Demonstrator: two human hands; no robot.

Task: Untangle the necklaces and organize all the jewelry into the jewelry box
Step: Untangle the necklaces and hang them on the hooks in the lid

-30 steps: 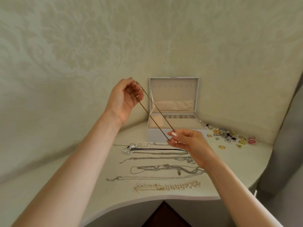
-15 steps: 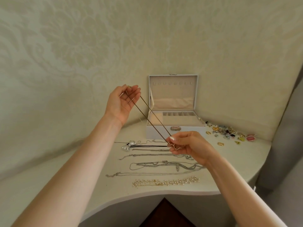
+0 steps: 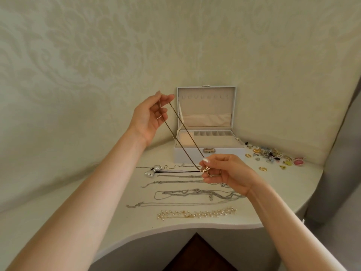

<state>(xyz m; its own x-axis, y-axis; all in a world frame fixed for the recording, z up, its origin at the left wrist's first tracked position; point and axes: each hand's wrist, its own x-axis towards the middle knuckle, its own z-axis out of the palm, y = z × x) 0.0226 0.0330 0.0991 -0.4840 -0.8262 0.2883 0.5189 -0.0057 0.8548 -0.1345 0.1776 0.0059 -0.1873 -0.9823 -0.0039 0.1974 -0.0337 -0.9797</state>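
progress: early, by my read. Untangling looks mostly done; boxing has not started.
in hand: thin gold-tone chain necklace [image 3: 183,133], stretched taut as two strands in the air in front of the box, well above the table.
done: necklaces lie in separate rows on the near part of the pale curved tabletop [image 3: 136,223]: silver bow pendant on a black cord [image 3: 153,170] farthest, plain silver chain [image 3: 175,181], thin silver chain [image 3: 175,204], pearl-and-gold bead necklace [image 3: 197,213] nearest.
doubtful: multi-strand silver chain bundle [image 3: 197,193] in the middle row may still be knotted; too fine to tell.
left to do: white jewelry box with raised lid [image 3: 185,157] sits at the far side against the wall; the compartments that show look empty. Everything has yet to go in, including the loose pile of small coloured rings and earrings [image 3: 273,156] to the right of the box.
left hand [image 3: 150,116]: raised, palm toward the camera, left of the box lid. Fingertips pinch the top bend of the chain.
right hand [image 3: 226,173]: lower and nearer, over the right ends of the far rows. Thumb and forefinger pinch the bottom end at a small pale ornament; other fingers curled.
next, a guess: hang or lay this chain in the box.
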